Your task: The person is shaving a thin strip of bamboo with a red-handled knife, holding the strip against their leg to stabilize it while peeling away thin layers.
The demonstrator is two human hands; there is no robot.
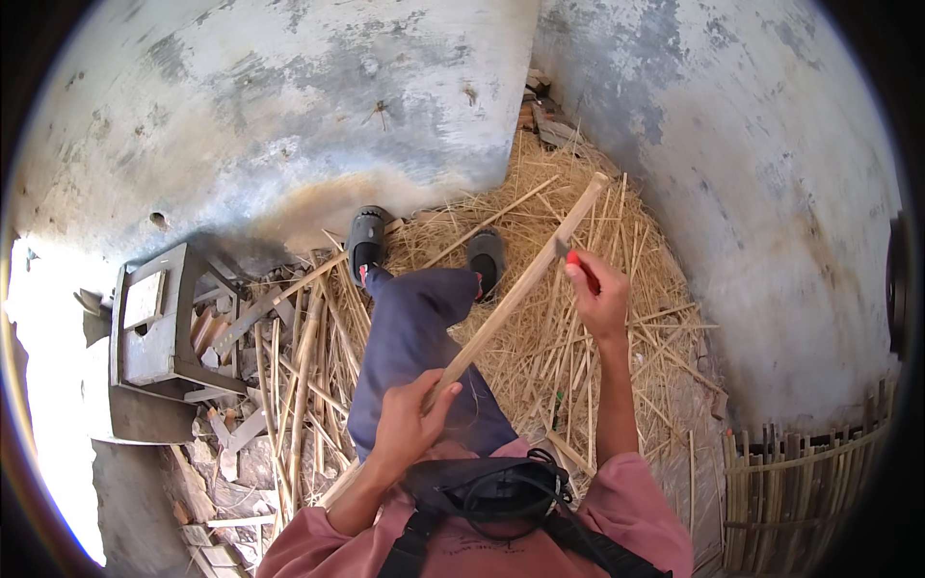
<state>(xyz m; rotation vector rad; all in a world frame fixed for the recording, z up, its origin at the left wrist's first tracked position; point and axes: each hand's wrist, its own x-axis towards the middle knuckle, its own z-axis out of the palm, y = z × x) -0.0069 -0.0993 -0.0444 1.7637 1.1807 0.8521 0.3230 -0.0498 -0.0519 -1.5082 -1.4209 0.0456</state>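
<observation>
A long pale strip of bamboo or wood (520, 289) slants across my lap, its far end up and to the right. My left hand (407, 424) is closed around its lower part, above my thigh. In my right hand (601, 301) is a knife with a red handle (574, 258), gripped in a fist. The short dark blade (562, 248) rests against the strip's right edge, near the far end. Part of the handle is hidden by my fingers. Below my left hand, my forearm covers some of the strip.
Straw-like shavings and thin strips (540, 231) cover the floor around my shoes (368, 236). Long poles (306, 356) lie at the left beside a wooden box frame (178, 318) and rubble. Worn walls (289, 106) enclose the corner. A slatted basket (800, 501) stands at lower right.
</observation>
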